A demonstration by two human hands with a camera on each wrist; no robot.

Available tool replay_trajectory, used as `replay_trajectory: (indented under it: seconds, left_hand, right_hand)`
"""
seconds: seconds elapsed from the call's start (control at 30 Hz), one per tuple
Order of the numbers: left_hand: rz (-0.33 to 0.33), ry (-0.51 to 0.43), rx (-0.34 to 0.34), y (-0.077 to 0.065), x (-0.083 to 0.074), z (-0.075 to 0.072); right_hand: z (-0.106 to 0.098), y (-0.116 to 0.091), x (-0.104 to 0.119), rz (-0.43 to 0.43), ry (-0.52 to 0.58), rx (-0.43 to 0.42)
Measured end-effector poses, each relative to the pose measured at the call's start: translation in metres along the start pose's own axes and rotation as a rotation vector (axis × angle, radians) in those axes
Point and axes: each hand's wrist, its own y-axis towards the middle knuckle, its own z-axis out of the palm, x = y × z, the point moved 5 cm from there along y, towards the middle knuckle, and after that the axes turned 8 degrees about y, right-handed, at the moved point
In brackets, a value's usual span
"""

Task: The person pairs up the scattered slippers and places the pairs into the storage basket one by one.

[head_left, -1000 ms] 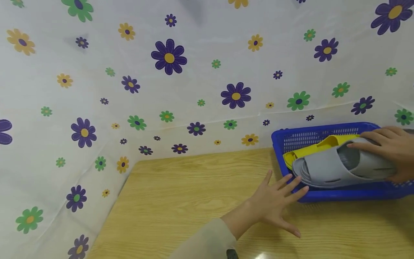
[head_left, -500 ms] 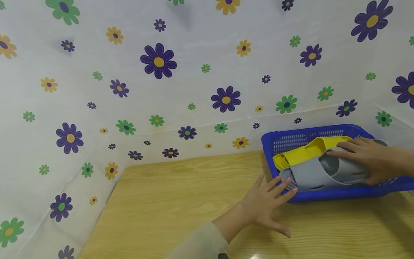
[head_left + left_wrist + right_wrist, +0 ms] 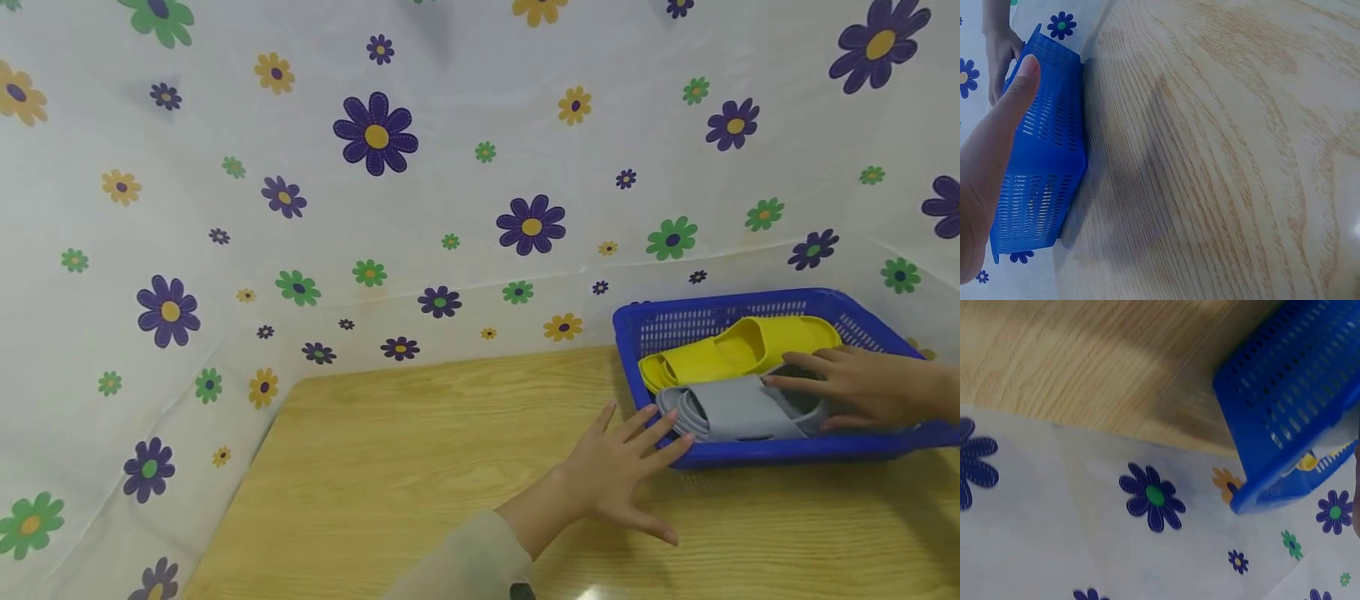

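A grey slipper lies along the near side of a blue plastic basket, beside a yellow slipper. Layered edges show at the open toe of each. My right hand grips the grey slipper from above at its heel end, fingers across the far side and thumb on the near side; the hand hides the heel. My left hand has its fingers spread, fingertips right at the basket's near left corner. In the left wrist view, the left thumb overlaps the basket's slotted wall.
The basket stands on a wood-grain table, towards the right and near the back. A white cloth printed with flowers hangs behind the table and along its left side.
My right hand has lowered the grey slipper into the basket, so more of the yellow slipper shows. My left hand has stayed spread at the basket's corner. The head view has shifted slightly.
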Motion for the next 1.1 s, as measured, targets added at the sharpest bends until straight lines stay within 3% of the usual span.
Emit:
replay_trajectory:
  seconds: [0.23, 0.47, 0.67, 0.9, 1.1]
  left_hand:
    - [0.007, -0.008, -0.004, 0.002, -0.003, -0.002]
    - [-0.003, -0.075, 0.087, 0.008, -0.004, -0.005]
    - [-0.018, -0.072, 0.091, 0.008, -0.003, -0.004]
    - [-0.079, -0.069, 0.038, 0.003, 0.002, -0.003]
    - [-0.192, -0.202, 0.083, -0.004, 0.013, -0.001]
  right_hand:
    - [0.003, -0.003, 0.004, 0.085, 0.017, -0.035]
    - [0.005, -0.01, 0.002, 0.189, 0.059, -0.123]
    - [0.011, -0.016, -0.001, 0.279, 0.13, -0.154]
    - [0.012, -0.02, 0.001, 0.346, 0.126, -0.155]
    - [0.007, -0.016, 0.006, 0.448, 0.155, -0.129]
